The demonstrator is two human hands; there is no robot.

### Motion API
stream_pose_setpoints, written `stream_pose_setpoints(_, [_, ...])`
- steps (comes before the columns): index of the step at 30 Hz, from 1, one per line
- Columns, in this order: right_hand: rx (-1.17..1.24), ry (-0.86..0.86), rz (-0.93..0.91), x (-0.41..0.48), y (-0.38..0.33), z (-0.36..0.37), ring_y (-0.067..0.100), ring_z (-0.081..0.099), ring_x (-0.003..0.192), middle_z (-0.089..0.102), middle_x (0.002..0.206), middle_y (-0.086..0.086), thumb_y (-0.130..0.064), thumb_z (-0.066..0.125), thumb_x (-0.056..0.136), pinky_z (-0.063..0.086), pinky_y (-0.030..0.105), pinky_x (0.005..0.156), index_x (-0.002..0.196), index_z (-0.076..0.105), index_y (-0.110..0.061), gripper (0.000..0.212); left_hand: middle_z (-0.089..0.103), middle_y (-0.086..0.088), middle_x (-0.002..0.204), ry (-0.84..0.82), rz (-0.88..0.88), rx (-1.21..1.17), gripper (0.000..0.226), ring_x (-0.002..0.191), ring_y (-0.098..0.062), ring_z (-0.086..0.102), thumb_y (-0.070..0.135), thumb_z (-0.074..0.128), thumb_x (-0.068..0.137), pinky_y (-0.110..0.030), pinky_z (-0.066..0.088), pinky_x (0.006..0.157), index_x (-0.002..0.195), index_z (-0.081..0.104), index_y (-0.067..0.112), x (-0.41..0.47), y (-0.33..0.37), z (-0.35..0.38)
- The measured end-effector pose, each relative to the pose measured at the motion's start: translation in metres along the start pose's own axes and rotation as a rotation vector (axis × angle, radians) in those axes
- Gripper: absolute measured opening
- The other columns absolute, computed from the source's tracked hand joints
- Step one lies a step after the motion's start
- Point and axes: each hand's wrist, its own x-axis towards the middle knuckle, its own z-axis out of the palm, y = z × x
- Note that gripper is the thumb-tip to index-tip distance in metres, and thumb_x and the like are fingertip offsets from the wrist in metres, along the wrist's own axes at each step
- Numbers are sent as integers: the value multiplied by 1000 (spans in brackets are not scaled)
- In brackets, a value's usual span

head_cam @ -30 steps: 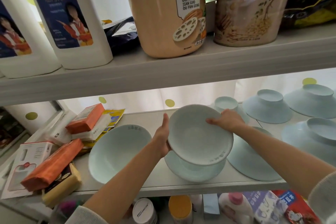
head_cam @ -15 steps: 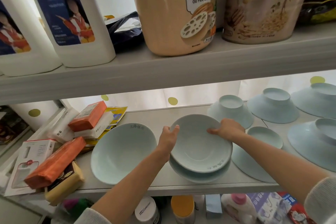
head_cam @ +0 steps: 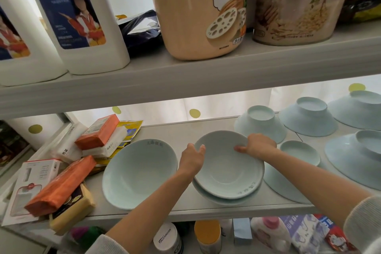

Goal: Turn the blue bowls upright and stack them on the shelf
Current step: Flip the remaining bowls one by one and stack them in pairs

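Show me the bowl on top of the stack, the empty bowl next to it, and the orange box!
top bowl point(head_cam: 226, 173), head view, inner bottom.
single upright bowl point(head_cam: 140, 173), head view, inside surface.
orange box point(head_cam: 99, 132), head view, top face.

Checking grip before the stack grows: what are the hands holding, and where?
Both hold the top bowl by its rim: left hand at the left edge, right hand at the far right edge.

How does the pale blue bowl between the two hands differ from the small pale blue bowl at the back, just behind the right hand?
The pale blue bowl between the hands sits upright, nested in another bowl; the small pale blue bowl at the back is upside down on the shelf, foot ring up. The held bowl looks wide and shallow, the back one narrower and steeper. The left hand and right hand touch only the first. Both share one glaze colour.
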Motion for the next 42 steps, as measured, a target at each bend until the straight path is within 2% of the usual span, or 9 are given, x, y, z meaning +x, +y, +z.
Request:
stream_pose_setpoints(11, [-152,35,-36,-3,-1,3,21,51,81,54,88,0,-68,49,81,38,27,66,104,59,-16,58,55,-17,125,50,91,321,42,118,-32,48,32,42,97,-41,39,99,123,51,2,-3,-1,2])
stream_pose_setpoints(16, [-220,39,-35,-3,-6,5,20,50,79,52,87,-1,-66,49,82,37,26,65,104,59,-16,56,43,-19,131,37,103,435,43,126,-33,36,32,40,97,-39,34,103,127,47,2,-6,-1,-1])
stream_pose_setpoints(24, [-267,18,-1,-1,-8,9,20,50,79,52,88,-1,-70,47,80,36,26,65,107,57,-16,62,41,-17,131,46,189,580,39,122,-31,34,32,39,97,-37,35,103,123,46,2,-8,-6,0])
stream_pose_setpoints(27, [-226,8,22,-2,-6,11,20,50,80,52,89,-1,-70,48,80,36,27,66,110,55,-15,63,38,-16,135,57,225,618,46,125,-30,33,34,41,96,-36,37,102,131,39,5,-7,-8,1])
stream_pose_setpoints(30, [-155,10,36,-3,-4,15,22,55,86,54,89,2,-74,41,80,37,29,68,107,55,-14,66,25,-16,147,63,294,628,65,135,-31,24,40,41,96,-38,32,108,148,15,10,-5,-8,4])
stream_pose_setpoints(35, [-71,169,38,-3,2,15,28,61,91,65,95,8,-73,17,86,39,32,69,90,60,-13,73,5,-7,160,18,427,636,69,148,-27,1,56,20,96,-42,9,121,152,3,19,1,2,10])
stream_pose_setpoints(38, [-42,284,32,-2,13,12,27,60,87,65,94,9,-66,18,90,40,31,67,79,55,-14,65,-4,-3,161,-9,507,632,94,149,-23,-8,71,-7,72,-43,0,121,152,-1,23,1,8,15])
stream_pose_setpoints(40, [-8,369,24,-1,25,10,28,58,89,63,95,10,-62,21,92,42,32,67,80,56,-12,62,-7,-1,161,-22,568,631,98,148,-21,-11,73,-8,68,-42,-4,120,152,-3,24,1,13,20])
stream_pose_setpoints(42, [7,447,-2,-2,38,8,28,57,96,62,99,10,-59,25,93,44,35,73,91,63,-10,62,-8,0,161,-34,617,631,95,148,-20,-13,73,-6,70,-42,-5,119,152,-3,24,3,17,25])
